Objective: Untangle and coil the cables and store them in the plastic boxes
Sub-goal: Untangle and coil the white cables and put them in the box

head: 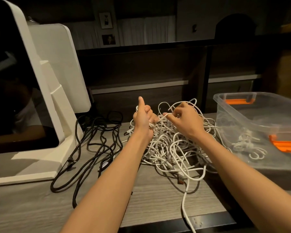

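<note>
Left hand: the left hand is hovering over the near-left edge of the white cable tangle, thumb sticking up, its fingers curling round several white strands.
Right hand: the right hand is working at the top of the tangle, its thumb and forefinger pinching one raised white loop.
Tangle: it is lying heaped on the tabletop, one strand trailing off the near edge.
Black cables: the black cables are sprawling loose just left of the tangle.
Plastic box: the plastic box is standing right of the tangle, already holding a coiled white bundle.
Snag risk: pulling the pinched loop hard is likely tightening knots lower in the heap.
Drag risk: lifting the gathered strands may be dragging the whole tangle, or the trailing strand, off the tabletop.
Mixing risk: white strands sliding left could be catching the black cables.
</note>
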Demonstrator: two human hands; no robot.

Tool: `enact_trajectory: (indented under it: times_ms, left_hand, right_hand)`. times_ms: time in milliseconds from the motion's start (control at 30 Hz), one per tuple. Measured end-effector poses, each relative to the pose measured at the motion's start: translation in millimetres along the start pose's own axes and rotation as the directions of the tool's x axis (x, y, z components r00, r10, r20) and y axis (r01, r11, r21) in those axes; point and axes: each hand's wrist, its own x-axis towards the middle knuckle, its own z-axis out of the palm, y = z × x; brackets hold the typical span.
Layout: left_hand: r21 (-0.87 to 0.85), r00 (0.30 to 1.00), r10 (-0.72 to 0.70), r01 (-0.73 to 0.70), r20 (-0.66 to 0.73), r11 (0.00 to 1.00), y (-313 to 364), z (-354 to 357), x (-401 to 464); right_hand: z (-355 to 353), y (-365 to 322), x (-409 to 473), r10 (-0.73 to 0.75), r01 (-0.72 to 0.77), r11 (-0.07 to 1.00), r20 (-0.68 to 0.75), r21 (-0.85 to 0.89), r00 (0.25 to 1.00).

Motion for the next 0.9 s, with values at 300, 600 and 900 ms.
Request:
enact_trajectory:
  times_ms: [300, 600, 900]
  left_hand:
    - [0.604, 0.994, -0.009, -0.058, 0.106, 0.795, -3.5, 6.6, 15.3]
    - [0.795, 0.961, -0.084, -0.166, 0.262, 0.584, -3.6, 5.7, 18.3]
    - [0.725, 0.884, -0.232, -0.156, 0.405, 0.67, 3.8, -13.5, 14.5]
  right_hand:
    - [-0.4, 11.6, 10.7, -0.017, -0.002, 0.973, 0.083, 0.23, 0.996]
    - [-5.6, -0.3, 17.9, -0.019, -0.103, 0.773, 0.186, 0.626, 0.982]
    - [-27.0, 12.0, 10.5, -0.101, -0.116, 0.735, 0.277, 0.668, 0.956]
